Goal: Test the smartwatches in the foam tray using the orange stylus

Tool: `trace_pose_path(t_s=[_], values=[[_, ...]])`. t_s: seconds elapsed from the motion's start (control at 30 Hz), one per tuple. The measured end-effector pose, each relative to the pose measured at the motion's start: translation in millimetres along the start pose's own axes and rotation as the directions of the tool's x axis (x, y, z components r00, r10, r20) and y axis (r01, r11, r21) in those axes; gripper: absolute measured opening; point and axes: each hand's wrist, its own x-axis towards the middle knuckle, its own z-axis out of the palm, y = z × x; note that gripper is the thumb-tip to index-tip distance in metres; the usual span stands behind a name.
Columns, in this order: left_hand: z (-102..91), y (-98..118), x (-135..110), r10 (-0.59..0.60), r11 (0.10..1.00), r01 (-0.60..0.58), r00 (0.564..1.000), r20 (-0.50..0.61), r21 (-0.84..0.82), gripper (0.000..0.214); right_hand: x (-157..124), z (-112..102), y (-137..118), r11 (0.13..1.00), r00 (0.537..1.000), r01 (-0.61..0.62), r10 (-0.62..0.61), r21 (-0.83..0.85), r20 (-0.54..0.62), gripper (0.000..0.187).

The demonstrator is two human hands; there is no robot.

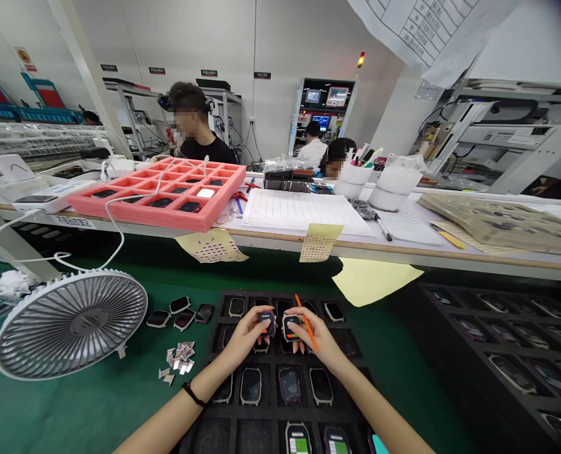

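Observation:
Between the fingers and thumb of my left hand is a purple-framed smartwatch with a lit screen. My right hand grips a silver-framed smartwatch, its screen lit with an orange and green patch. An orange stick-like tool, perhaps a pen, is also held across the right hand's fingers. Both hands are above a black foam tray with watch bodies in many of its pockets. Two watches near the tray's front show white and green screens, one of them a silver watch.
A grey fan stands left on the green mat, near several loose watches and small metallic pieces. More watches fill a black tray at right. The shelf ahead holds a pink foam tray and papers; co-workers sit beyond.

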Motion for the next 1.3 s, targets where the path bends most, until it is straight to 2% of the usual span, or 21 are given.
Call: trace_pose_path(t_s=[1.3], values=[[-0.2, -2.2, 0.5, -0.018, 0.998, 0.017, 0.999, 0.029, 0.059, 0.041, -1.0, 0.8, 3.1, 0.997, 0.999, -0.009, 0.013, -0.074, 0.051, 0.034]])
